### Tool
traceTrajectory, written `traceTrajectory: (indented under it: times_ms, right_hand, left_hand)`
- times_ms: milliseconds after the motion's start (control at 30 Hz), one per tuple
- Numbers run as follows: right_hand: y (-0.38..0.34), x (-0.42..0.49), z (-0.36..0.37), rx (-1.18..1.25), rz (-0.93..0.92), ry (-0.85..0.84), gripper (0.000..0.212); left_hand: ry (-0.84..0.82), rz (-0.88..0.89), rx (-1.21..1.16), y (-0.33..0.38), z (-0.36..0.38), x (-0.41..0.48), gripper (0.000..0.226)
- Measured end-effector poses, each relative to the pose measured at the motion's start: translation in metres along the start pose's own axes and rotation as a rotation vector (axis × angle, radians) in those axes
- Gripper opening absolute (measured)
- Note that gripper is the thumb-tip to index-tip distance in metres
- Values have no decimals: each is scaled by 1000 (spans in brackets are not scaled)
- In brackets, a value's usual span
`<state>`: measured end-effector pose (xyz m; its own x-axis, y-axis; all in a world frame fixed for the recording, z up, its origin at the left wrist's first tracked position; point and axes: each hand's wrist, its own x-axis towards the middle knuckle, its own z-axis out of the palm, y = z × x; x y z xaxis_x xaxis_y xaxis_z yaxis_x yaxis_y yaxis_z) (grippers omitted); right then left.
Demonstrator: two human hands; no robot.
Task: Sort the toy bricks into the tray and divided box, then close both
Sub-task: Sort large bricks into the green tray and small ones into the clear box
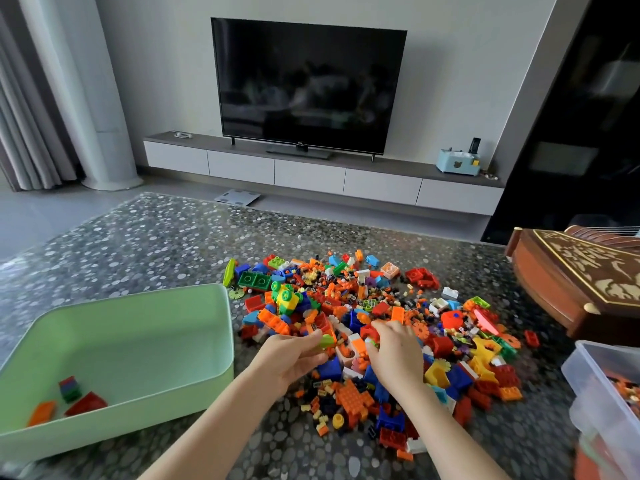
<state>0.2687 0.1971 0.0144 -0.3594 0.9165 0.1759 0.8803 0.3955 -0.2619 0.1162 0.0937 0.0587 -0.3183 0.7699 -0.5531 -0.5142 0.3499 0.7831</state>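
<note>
On the pebble-patterned table, a big pile of toy bricks is spread out in many colours: orange, red, blue, yellow, green and white. Just beside the pile, on its left, a green tray is set down with its top open. Three pieces are seen in the tray's near left corner: a red brick, an orange brick and a small stacked block of green, red and blue. At the right edge, a clear box is partly seen, with small orange bits inside it; its dividers cannot be made out.

Both bare arms are stretched out from the bottom edge to the near side of the pile. A lime green brick is held in the left hand, pinched between the thumb and the curled fingers, just above the pile. The right hand is laid on the pile, with its fingers bent down among red and orange bricks. Whether a brick is gripped by it cannot be told, since the fingertips are hidden. The two hands are near each other but not touching.

Past the table, a dark television is stood on a long low cabinet, and a light blue box is placed on the cabinet's right end. A carved brown wooden thing is seen at the right, beyond the pile.
</note>
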Motion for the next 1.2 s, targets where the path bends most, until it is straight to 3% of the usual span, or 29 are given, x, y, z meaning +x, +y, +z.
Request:
traceTrajectory:
  times_ms: [167,300,400,467,533,633,700,833,900,1000,1200]
  right_hand:
    - [2,5,-1,67,27,24,35]
    - [-14,-10,-17,441,135,187,35]
    - [-45,-28,-37,1052,269,-54,26]
    - [-75,-39,-49,1296,261,-285,21]
    - [-106,-45,-51,1328,197,-386,17]
    - [-154,-53,-45,1291,54,-445,16]
    - [-168,-53,-32,1079,-111,-366,24]
    - [-131,-41,-6,552,-167,12,29]
    - [-104,-37,9,351,-277,-48,38]
    - [-87,-37,32,58,-483,-127,48]
    - [-72,-39,33,205,-397,23,16]
  left_hand:
    - [20,37,97,8,-4,-8,40]
    - [-5,105,89,21,-11,-29,35]
    - [7,330,237,37,-34,-50,26]
    - [199,518,507,52,-62,-59,23]
    - [475,590,883,65,-93,-61,24]
    - [630,470,1206,66,-131,-59,49]
    - [639,452,1293,57,-142,-59,62]
    - [750,734,1206,43,-130,-66,39]
    - [684,869,1195,35,-112,-64,27]
    - [503,931,1188,21,-82,-55,24]
    - [264,806,1310,-8,-54,-36,30]
